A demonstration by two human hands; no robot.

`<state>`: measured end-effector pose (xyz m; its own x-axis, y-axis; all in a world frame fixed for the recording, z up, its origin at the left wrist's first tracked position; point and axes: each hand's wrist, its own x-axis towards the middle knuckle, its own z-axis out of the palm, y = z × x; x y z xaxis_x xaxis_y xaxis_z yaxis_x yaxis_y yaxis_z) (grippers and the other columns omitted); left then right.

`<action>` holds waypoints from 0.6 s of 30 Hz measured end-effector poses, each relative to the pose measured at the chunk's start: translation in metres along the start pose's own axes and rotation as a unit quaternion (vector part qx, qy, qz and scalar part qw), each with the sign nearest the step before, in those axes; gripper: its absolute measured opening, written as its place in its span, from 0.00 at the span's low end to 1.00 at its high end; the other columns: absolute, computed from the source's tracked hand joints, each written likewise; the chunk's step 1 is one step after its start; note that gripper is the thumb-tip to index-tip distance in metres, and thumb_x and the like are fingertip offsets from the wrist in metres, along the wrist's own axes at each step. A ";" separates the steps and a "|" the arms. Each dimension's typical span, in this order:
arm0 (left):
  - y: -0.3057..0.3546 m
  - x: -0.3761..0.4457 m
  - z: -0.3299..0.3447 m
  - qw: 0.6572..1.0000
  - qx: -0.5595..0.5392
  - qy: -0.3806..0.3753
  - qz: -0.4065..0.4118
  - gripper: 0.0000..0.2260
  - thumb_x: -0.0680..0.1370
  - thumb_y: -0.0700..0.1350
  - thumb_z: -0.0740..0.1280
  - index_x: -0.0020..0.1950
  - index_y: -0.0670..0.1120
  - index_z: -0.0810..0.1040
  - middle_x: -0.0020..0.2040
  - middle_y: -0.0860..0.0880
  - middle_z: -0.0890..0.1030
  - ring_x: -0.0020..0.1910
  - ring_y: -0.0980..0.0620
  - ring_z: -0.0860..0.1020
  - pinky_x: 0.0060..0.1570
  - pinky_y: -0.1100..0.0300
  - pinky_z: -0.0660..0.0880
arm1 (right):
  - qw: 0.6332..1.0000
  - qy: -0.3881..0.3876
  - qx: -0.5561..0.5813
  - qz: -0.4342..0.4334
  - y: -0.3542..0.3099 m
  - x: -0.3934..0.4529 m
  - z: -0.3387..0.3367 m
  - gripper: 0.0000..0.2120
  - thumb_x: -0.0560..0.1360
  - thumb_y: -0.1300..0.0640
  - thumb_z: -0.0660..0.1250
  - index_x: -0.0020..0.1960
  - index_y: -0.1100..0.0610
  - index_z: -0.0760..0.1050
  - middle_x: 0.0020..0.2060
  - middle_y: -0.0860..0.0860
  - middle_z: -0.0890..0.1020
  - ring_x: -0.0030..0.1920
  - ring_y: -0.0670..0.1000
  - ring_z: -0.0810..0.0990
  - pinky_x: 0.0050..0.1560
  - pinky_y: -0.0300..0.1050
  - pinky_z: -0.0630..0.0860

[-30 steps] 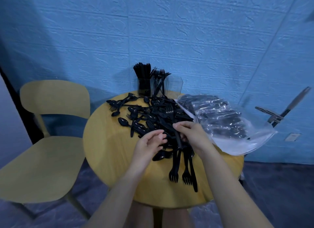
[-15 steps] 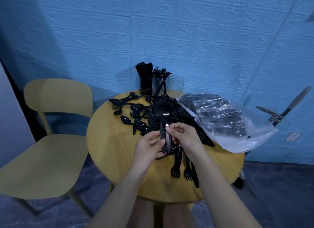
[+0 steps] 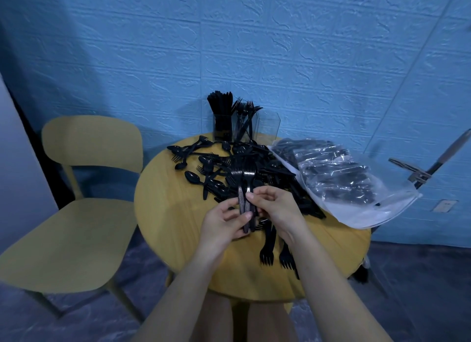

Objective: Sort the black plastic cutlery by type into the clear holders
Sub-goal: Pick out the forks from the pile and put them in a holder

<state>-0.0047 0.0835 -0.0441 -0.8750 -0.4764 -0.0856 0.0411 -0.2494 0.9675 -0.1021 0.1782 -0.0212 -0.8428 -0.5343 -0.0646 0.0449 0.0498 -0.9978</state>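
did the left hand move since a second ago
Yes. The left hand, which was reaching into the black plastic cutlery pile on the round yellow table, has lifted and now holds black forks.

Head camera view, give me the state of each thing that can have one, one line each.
Left hand: grips fork handles.
Right hand: pinches the same handles.
Held forks: upright, tines up.
Left holder: packed.
Middle holder: holds forks.
Right holder: looks empty.
Plastic bag: lying flat.

Head view, forward-down, near round table (image 3: 163,214)
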 end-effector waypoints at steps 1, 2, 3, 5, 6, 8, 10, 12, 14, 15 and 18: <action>0.001 0.000 -0.001 1.000 -0.004 0.004 -0.001 0.14 0.74 0.36 0.70 0.57 0.48 0.77 0.45 0.46 0.85 0.43 0.49 0.84 0.42 0.58 0.81 | 1.000 0.005 -0.003 -0.004 -0.001 0.001 -0.001 0.04 0.71 0.60 0.73 0.43 0.59 0.79 0.33 0.51 0.80 0.32 0.45 0.74 0.34 0.36 0.72; 0.001 0.000 -0.001 1.000 -0.008 0.007 -0.002 0.14 0.74 0.36 0.70 0.58 0.47 0.77 0.45 0.47 0.85 0.42 0.49 0.84 0.40 0.60 0.81 | 1.000 0.014 -0.005 -0.007 -0.002 0.001 -0.002 0.04 0.71 0.60 0.73 0.43 0.59 0.79 0.33 0.51 0.79 0.31 0.45 0.74 0.33 0.35 0.72; 0.002 0.000 -0.002 1.000 -0.010 0.009 -0.003 0.14 0.75 0.37 0.69 0.60 0.45 0.76 0.45 0.47 0.85 0.42 0.50 0.84 0.39 0.61 0.80 | 0.999 0.028 -0.012 -0.011 -0.003 0.003 -0.004 0.03 0.72 0.60 0.72 0.43 0.59 0.79 0.33 0.50 0.79 0.31 0.44 0.74 0.33 0.35 0.72; 0.003 -0.001 -0.003 1.000 -0.013 0.009 -0.007 0.17 0.76 0.37 0.68 0.64 0.42 0.74 0.47 0.47 0.85 0.43 0.50 0.84 0.39 0.61 0.80 | 0.997 0.057 -0.046 -0.024 -0.007 0.008 -0.012 0.02 0.73 0.59 0.71 0.43 0.58 0.79 0.33 0.49 0.79 0.31 0.43 0.74 0.34 0.33 0.73; 0.002 -0.001 -0.005 1.000 -0.016 0.009 -0.008 0.17 0.76 0.37 0.68 0.64 0.42 0.73 0.47 0.47 0.85 0.43 0.50 0.84 0.39 0.61 0.80 | 0.994 0.070 -0.075 -0.031 -0.009 0.012 -0.017 0.03 0.73 0.58 0.71 0.44 0.57 0.79 0.35 0.49 0.80 0.33 0.44 0.75 0.36 0.34 0.73; 0.001 -0.003 -0.008 1.000 -0.014 0.010 -0.010 0.16 0.77 0.37 0.67 0.64 0.42 0.73 0.48 0.47 0.85 0.43 0.50 0.84 0.40 0.61 0.81 | 0.985 0.085 -0.146 -0.036 -0.011 0.022 -0.027 0.03 0.74 0.57 0.71 0.44 0.56 0.79 0.37 0.48 0.80 0.38 0.45 0.78 0.41 0.35 0.73; 0.000 -0.003 -0.012 1.000 -0.011 0.011 -0.009 0.15 0.77 0.37 0.66 0.64 0.43 0.74 0.48 0.48 0.85 0.42 0.51 0.84 0.39 0.62 0.80 | 0.971 0.083 -0.223 -0.031 -0.011 0.030 -0.034 0.03 0.74 0.56 0.71 0.44 0.55 0.80 0.39 0.47 0.80 0.45 0.47 0.78 0.46 0.38 0.72; -0.002 -0.004 -0.015 1.000 -0.008 0.013 -0.012 0.15 0.78 0.37 0.65 0.65 0.44 0.74 0.48 0.48 0.84 0.41 0.52 0.83 0.38 0.62 0.80 | 0.953 0.076 -0.293 -0.018 -0.009 0.036 -0.038 0.05 0.75 0.55 0.70 0.47 0.57 0.81 0.41 0.47 0.80 0.47 0.47 0.77 0.47 0.39 0.69; -0.003 -0.004 -0.019 1.000 -0.008 0.017 -0.018 0.16 0.78 0.36 0.64 0.66 0.44 0.74 0.47 0.48 0.84 0.40 0.53 0.82 0.38 0.62 0.80 | 0.935 0.069 -0.347 0.008 -0.009 0.041 -0.039 0.09 0.76 0.54 0.68 0.51 0.59 0.81 0.45 0.50 0.80 0.47 0.47 0.75 0.46 0.40 0.68; -0.004 -0.004 -0.021 1.000 -0.007 0.020 -0.021 0.16 0.78 0.36 0.64 0.67 0.44 0.73 0.48 0.48 0.84 0.40 0.53 0.82 0.38 0.62 0.80 | 0.928 0.066 -0.365 0.022 -0.008 0.043 -0.038 0.10 0.77 0.54 0.67 0.52 0.59 0.81 0.46 0.51 0.80 0.46 0.48 0.75 0.46 0.40 0.68; -0.006 -0.006 -0.024 0.999 -0.008 0.025 -0.028 0.18 0.79 0.36 0.63 0.69 0.42 0.72 0.48 0.47 0.83 0.39 0.54 0.82 0.39 0.62 0.80 | 0.908 0.073 -0.411 0.029 -0.007 0.047 -0.035 0.11 0.76 0.52 0.68 0.53 0.58 0.80 0.48 0.54 0.82 0.45 0.50 0.77 0.44 0.43 0.72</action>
<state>0.0116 0.0670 -0.0548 -0.8515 -0.5021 -0.1513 0.0014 -0.2908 0.9568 -0.1608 0.1825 -0.0166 -0.9168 -0.3957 -0.0541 -0.2727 0.7192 -0.6390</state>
